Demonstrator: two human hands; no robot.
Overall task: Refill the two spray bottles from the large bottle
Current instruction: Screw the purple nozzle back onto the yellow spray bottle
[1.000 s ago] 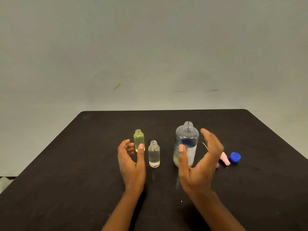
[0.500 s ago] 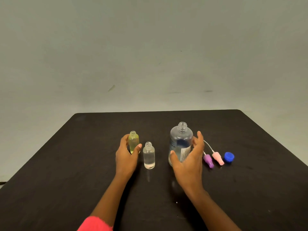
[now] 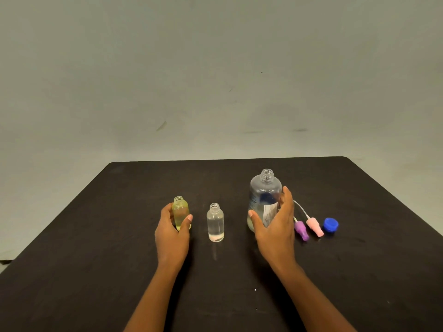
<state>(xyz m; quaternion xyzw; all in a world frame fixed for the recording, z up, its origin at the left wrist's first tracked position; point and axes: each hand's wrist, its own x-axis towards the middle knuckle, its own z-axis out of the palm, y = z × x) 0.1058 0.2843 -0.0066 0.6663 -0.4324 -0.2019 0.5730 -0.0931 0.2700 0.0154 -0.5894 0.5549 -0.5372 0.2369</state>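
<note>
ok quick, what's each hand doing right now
Left hand: closed around the yellow spray bottle, which stands on the table.
Right hand: closed around the large bottle, also upright on the table.

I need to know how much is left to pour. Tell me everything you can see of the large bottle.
The large bottle is clear plastic, round-shouldered, upright on the black table, its threaded neck uncapped. A printed label faces the right hand, which wraps its lower half. Liquid shows only low down; the exact level is hidden.
</note>
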